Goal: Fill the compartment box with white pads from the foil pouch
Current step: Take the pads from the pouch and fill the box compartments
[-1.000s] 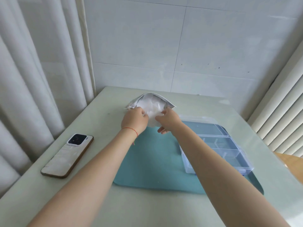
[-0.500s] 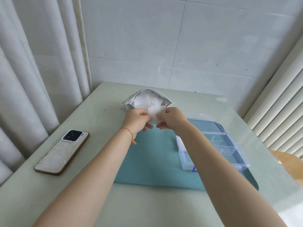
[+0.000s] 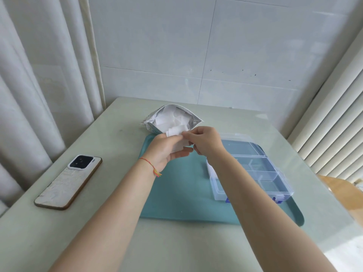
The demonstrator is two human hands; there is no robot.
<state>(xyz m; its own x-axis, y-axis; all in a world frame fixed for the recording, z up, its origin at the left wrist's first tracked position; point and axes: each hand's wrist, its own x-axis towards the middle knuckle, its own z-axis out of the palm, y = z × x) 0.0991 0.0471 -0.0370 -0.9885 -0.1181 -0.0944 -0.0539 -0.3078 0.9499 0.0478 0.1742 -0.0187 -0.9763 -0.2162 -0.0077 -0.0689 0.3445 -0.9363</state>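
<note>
An open foil pouch (image 3: 151,122) lies at the far middle of the table, its mouth facing me and full of white pads (image 3: 174,118). Just in front of it my left hand (image 3: 165,152) holds a small stack of white pads (image 3: 177,134) in its palm and fingers. My right hand (image 3: 204,142) pinches the same pads from the right side. The clear plastic compartment box (image 3: 263,173) stands open on the right half of the teal tray (image 3: 176,195), partly hidden behind my right forearm. Its visible compartments look empty.
A phone (image 3: 68,182) lies camera side up on the pale table (image 3: 110,238) at the left. Curtains hang at the left, a tiled wall at the back, vertical blinds at the right. A wooden surface (image 3: 341,195) shows past the table's right edge.
Both hands have come back from the pouch mouth toward me with white pads between them. My left palm has turned upward under the pads.
</note>
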